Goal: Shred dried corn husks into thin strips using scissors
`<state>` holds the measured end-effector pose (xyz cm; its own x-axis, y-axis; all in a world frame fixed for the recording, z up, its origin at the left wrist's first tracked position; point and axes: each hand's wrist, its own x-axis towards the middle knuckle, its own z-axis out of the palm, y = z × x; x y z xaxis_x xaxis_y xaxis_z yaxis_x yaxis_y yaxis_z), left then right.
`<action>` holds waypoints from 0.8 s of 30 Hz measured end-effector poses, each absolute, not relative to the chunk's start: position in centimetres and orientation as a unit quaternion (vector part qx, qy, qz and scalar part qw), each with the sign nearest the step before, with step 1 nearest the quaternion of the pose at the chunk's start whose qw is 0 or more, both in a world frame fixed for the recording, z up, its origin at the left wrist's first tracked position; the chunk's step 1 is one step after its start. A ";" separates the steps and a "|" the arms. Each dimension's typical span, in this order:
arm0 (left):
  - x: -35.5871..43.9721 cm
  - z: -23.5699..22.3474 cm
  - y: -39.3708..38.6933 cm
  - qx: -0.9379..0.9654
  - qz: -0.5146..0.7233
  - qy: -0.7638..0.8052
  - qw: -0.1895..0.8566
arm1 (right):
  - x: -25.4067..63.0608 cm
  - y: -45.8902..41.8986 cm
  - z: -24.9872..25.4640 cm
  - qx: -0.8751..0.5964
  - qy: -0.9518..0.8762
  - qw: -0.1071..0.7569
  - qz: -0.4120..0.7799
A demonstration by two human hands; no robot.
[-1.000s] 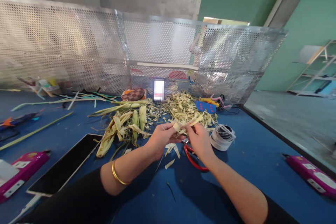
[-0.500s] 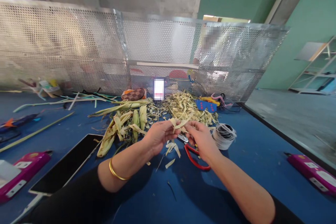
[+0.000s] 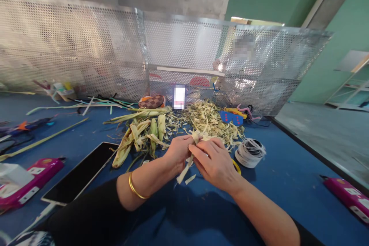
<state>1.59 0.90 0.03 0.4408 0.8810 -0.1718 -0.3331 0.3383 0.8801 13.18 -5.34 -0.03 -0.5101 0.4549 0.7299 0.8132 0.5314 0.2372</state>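
My left hand (image 3: 181,153) pinches a pale strip of dried corn husk (image 3: 196,137), folded or wrapped at its fingertips. My right hand (image 3: 216,163) meets it from the right, its fingers closed in on the same husk; exactly where they grip is partly hidden. A husk tail (image 3: 184,173) hangs below both hands towards the table, near a loose husk scrap (image 3: 190,179). A yellow curved piece (image 3: 236,167) shows beside my right wrist. Red-handled cutters, visible earlier, are now hidden behind my right hand.
Whole husks (image 3: 152,134) and a heap of shredded husk (image 3: 207,117) lie beyond my hands. A white roll (image 3: 250,153) stands at right. A tablet (image 3: 82,173) and purple power strips (image 3: 31,184) lie at the sides. A perforated metal screen (image 3: 184,42) closes off the back.
My right hand has turned over and closed in against my left, covering the cutters. The husk strip, stretched between the hands before, is now bunched with an end hanging down. The view has shifted slightly.
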 end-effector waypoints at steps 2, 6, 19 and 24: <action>1.6 -0.1 0.6 0.419 0.405 0.343 0.737 | 13.1 -5.4 0.0 -0.395 -0.809 0.319 -0.295; 1.4 0.8 0.2 0.448 0.384 0.335 0.735 | 13.8 -5.1 0.1 -0.490 -0.727 0.449 -0.172; 0.5 2.0 0.9 0.417 0.286 0.290 0.813 | 13.9 -2.9 -0.9 -0.501 -0.346 0.579 0.543; 0.1 2.9 1.7 0.367 0.384 0.343 0.774 | 13.7 -3.8 0.1 -0.490 -0.480 0.569 0.454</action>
